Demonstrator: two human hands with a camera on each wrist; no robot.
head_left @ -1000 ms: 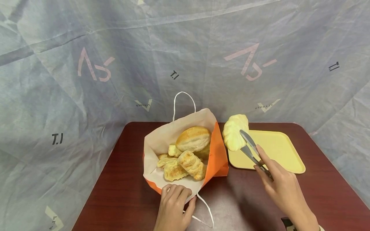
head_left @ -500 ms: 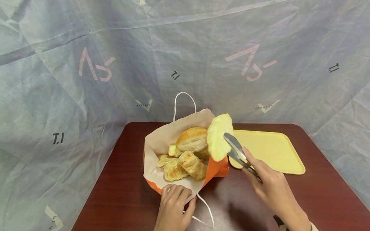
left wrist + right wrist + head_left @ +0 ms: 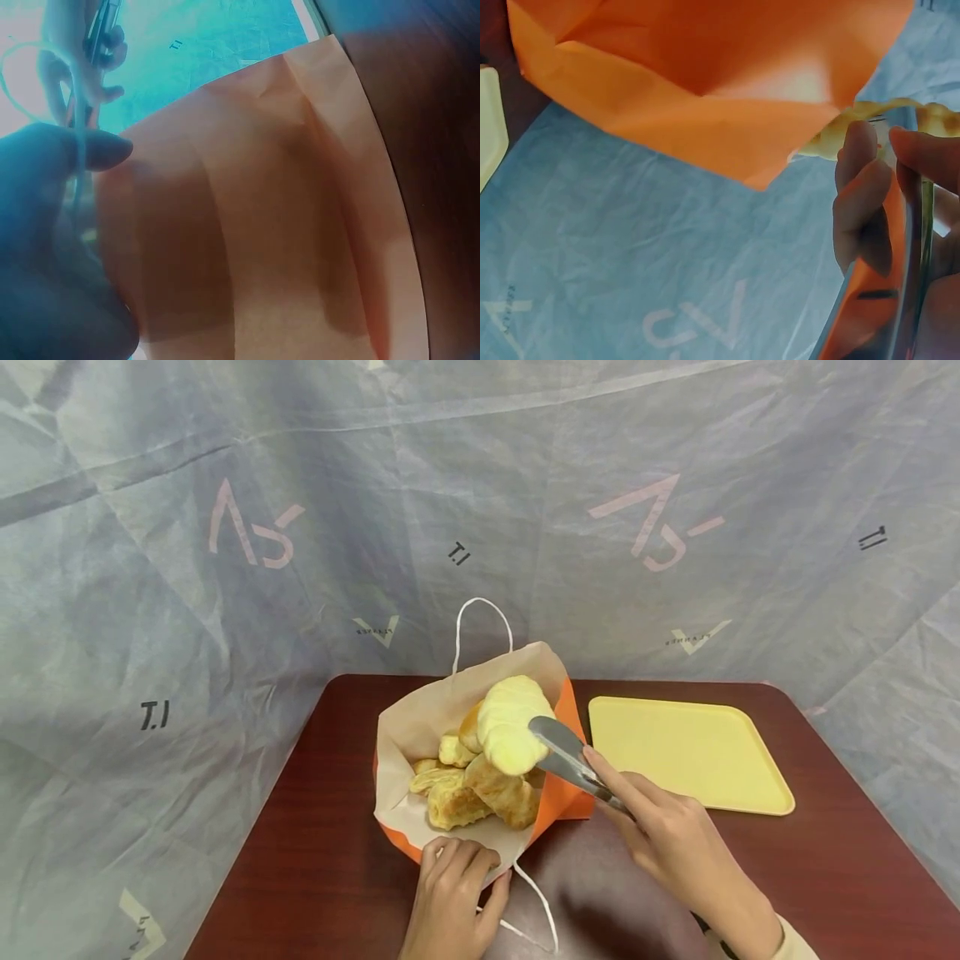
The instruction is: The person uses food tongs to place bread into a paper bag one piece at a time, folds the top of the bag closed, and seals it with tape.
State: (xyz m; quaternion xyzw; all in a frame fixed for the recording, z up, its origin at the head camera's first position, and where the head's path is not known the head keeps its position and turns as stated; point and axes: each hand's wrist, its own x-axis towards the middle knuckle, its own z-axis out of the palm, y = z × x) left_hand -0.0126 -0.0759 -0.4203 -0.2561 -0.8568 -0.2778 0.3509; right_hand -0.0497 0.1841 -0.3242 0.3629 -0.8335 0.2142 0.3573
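Note:
My right hand grips metal tongs, whose tips clasp a pale, ridged bread roll over the mouth of an orange paper bag with a white lining. Inside the bag lie several golden pastries and, partly hidden behind the held roll, a larger bun. At the bag's near rim, my left hand pinches the paper, fingers inside and thumb outside. The right wrist view shows the fingers wrapped along the tongs beside the orange bag wall.
A yellow tray lies right of the bag on the dark red table. One white cord handle stands up behind the bag; another cord hangs in front near my left hand. A grey printed sheet hangs behind the table.
My right hand has carried the pale roll in the tongs leftward, from above the tray to over the bag's opening. The left hand has stayed at the rim.

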